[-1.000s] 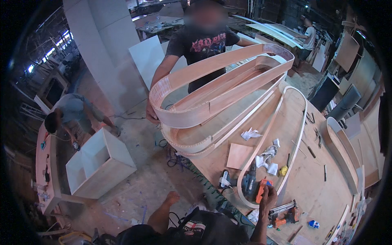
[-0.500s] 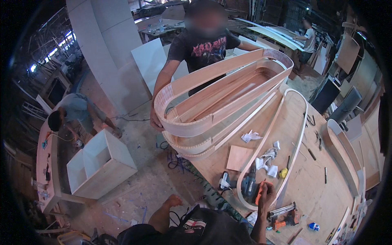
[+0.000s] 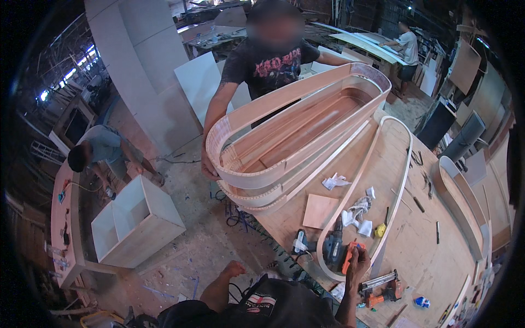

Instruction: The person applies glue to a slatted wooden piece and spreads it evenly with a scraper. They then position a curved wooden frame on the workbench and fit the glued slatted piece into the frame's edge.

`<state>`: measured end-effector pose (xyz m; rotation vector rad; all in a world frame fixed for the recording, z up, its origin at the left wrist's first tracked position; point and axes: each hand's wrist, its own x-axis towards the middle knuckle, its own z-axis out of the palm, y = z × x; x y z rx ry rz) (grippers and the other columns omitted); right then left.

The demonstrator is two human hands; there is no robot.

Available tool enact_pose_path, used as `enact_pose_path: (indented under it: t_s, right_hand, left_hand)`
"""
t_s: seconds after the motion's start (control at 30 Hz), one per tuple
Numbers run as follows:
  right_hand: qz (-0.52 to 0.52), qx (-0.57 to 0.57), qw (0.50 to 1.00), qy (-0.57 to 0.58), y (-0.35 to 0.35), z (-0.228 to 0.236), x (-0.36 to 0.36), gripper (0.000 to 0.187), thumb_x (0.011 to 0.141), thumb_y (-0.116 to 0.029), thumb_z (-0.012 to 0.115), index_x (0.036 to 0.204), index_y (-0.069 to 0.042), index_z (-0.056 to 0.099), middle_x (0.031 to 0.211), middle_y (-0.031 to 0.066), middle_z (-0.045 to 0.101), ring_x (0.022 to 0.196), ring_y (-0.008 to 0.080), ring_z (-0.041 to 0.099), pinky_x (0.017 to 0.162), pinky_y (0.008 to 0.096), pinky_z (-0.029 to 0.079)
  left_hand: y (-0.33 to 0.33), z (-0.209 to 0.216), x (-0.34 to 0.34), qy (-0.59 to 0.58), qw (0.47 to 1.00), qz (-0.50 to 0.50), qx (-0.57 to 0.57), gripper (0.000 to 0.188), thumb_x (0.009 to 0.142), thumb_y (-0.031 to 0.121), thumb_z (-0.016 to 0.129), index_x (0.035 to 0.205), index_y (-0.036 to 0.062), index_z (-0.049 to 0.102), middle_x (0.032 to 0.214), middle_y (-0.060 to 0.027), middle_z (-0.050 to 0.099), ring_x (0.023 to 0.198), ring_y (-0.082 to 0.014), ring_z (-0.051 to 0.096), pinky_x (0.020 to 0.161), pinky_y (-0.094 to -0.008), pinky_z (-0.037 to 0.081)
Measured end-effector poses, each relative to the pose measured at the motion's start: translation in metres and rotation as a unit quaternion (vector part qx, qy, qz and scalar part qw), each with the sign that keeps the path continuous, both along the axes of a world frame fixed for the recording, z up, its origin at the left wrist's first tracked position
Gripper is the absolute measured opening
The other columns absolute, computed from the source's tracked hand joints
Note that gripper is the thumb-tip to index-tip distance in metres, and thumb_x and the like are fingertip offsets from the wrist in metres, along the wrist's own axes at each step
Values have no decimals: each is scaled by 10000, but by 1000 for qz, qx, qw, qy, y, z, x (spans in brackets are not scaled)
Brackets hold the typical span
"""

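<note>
My right hand [image 3: 359,262] is closed around a small orange tool [image 3: 348,257] whose kind I cannot make out, just above the table. Right beside it lies a dark teal cordless drill [image 3: 332,249], partly inside a long, thin, pale oval wooden loop [image 3: 404,180]. My left hand [image 3: 234,268] hangs away from the table, its fingers loosely bent and nothing seen in it. Across the table a person in a dark printed shirt supports a deep oval wooden frame [image 3: 262,177], tilted over another oval frame [image 3: 257,203].
On the plywood table [image 3: 432,249] lie a nail gun [image 3: 383,290], a yellow tape measure [image 3: 380,230], crumpled white paper [image 3: 358,213] and a square wood piece [image 3: 321,211]. A curved wooden frame [image 3: 456,202] stands right. At left, another person bends by a pale box [image 3: 139,224].
The person opposite has shifted the upper oval frame slightly, its near-left end lower. The bending person at left has moved a little. My hands stay nearly in place.
</note>
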<state>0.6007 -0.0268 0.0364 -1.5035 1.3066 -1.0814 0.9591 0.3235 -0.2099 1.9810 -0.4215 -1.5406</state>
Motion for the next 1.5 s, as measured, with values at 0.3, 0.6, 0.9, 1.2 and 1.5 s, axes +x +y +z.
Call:
enact_pose_path:
  t_s: [0.3, 0.6, 0.9, 1.2, 1.5]
  right_hand:
    - [-4, -3, 999, 32, -1, -2, -5, 199, 987, -170, 657, 1026, 20, 705, 834, 55, 676, 679, 110, 601, 586, 277, 496]
    - [2, -3, 1000, 13, -2, -3, -4, 260, 990, -228, 666, 1049, 23, 702, 854, 46, 673, 701, 107, 598, 611, 267, 492]
    - [-2, -9, 1000, -6, -3, -10, -3, 215, 1007, -212, 644, 1007, -6, 702, 822, 21, 634, 669, 78, 544, 573, 242, 441]
    - [-8, 9, 1000, -20, 1, 4, 4, 189, 1005, -185, 649, 990, -3, 699, 792, 8, 645, 657, 65, 547, 571, 225, 448]
    - [10, 17, 999, -29, -2, -9, -3, 192, 993, -145, 651, 1078, 21, 696, 931, 69, 706, 750, 122, 630, 609, 256, 511]
  left_hand:
    - [0, -29, 4, -139, 972, -182, -57, 280, 774, 302, 814, 824, 41, 726, 711, -71, 665, 605, -153, 630, 562, -342, 529]
    - [-2, -6, -6, -64, 997, 6, -40, 228, 756, 239, 802, 739, 39, 694, 667, -54, 653, 571, -158, 630, 550, -340, 528]
    - [-7, -9, -5, -85, 995, -29, 32, 176, 768, 189, 827, 780, 59, 709, 725, -42, 703, 587, -132, 627, 550, -325, 521]
    - [-7, 0, -4, -79, 997, -14, -14, 204, 764, 202, 853, 823, 66, 713, 722, -29, 687, 597, -135, 613, 555, -326, 510]
    - [-13, 12, -3, -73, 997, -19, 31, 228, 765, 223, 862, 843, 60, 723, 733, -45, 696, 613, -145, 630, 567, -323, 515]
